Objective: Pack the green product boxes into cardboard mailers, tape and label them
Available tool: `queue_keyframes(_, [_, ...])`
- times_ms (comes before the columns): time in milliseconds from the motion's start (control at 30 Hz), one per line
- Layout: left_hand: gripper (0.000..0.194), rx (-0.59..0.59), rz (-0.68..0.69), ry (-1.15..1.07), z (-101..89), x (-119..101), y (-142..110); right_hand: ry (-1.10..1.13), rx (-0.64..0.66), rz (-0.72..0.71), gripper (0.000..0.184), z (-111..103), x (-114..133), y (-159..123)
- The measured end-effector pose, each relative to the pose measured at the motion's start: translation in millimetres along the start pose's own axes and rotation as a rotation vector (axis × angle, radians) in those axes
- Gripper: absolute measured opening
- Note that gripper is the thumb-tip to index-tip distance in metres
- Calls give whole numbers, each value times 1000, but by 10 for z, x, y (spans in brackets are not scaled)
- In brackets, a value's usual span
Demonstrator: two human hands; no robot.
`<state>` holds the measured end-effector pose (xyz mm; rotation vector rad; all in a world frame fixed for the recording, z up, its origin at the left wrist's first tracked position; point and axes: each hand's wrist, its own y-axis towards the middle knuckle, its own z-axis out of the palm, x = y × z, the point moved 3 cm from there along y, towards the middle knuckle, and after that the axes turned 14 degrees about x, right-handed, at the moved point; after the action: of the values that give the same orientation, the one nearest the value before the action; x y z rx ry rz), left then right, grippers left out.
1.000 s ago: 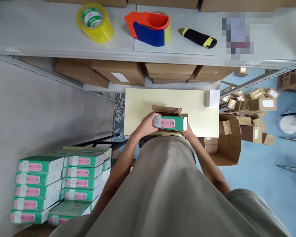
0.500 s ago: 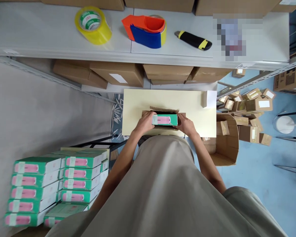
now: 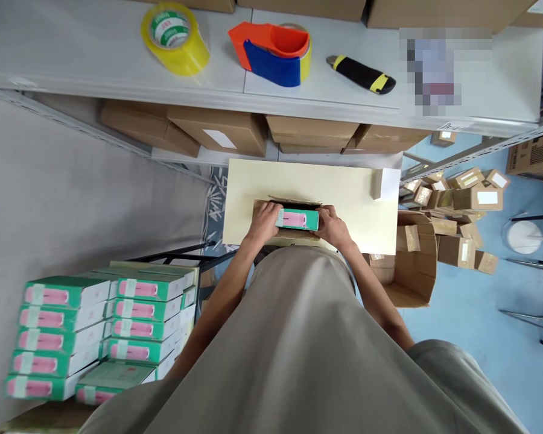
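Note:
A green box with a pink bottle printed on it (image 3: 299, 219) sits within the opening of a small brown carton (image 3: 294, 235), whose flaps stand open. The fingers of my left hand (image 3: 264, 223) are closed on the left end of the green box. At its right end, my right hand (image 3: 335, 229) grips it with thumb and fingers. Both hands also lie over the carton's ends, and some fingertips are hidden there. Underneath is a cream tabletop (image 3: 248, 181).
Above, a grey shelf holds yellow tape (image 3: 176, 39), an orange-and-blue tape dispenser (image 3: 271, 53) and a utility knife (image 3: 362, 73). A small white block (image 3: 387, 184) stands at the table's right. Stacked green boxes (image 3: 49, 295) are lower left; an open carton (image 3: 416, 259) and several parcels (image 3: 475, 199) lie right.
The green box, the carton and both hands have shifted slightly left on the table. The green box appears a little lower in the carton. The camera view has also moved slightly.

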<state>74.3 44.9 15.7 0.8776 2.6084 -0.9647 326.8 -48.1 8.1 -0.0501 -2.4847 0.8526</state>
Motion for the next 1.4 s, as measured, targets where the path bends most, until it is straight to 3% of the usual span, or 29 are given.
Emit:
queue_keyframes(267, [69,24,-56,21,53,59,26,56,-4,26,86,79,49,75])
queue_keyframes(400, [73,23,-17,-82,74,53,39,152,-42,-24,66,96,20,65])
queue_keyframes(500, [70,-120,-26,-167,29,99,-53,223,-197,30,53,103,-87,40])
queue_keyframes(600, [68,-348,-235,-245,11,252,-215,336,-360,120,60,140,-270,15])
queue_keyframes(667, [65,-412,-414,-339,70,378,-315,467,-335,161,61,208,-394,25])
queue_keyframes(733, [50,-350,-523,-459,177,472,-375,586,-239,167,58,285,-475,47])
queue_keyframes(833, [22,-233,-522,-591,320,504,-432,673,-124,101,54,355,-471,67])
queue_keyframes(900, [16,-247,-501,-615,362,479,-495,683,-115,61,52,358,-400,62])
queue_keyframes(1033, [23,-324,-520,-684,426,427,-763,674,-181,13,50,300,-124,6])
queue_keyframes(1133, [15,-437,-506,-833,520,443,-1166,672,-187,-68,56,246,217,-57])
queue_keyframes(1267, [14,-634,-538,-1022,732,547,-2034,596,-147,-214,65,194,908,-139])
queue_keyframes(1400, [19,-917,-605,-1184,980,608,-3099,525,-46,-367,61,318,1878,-241])
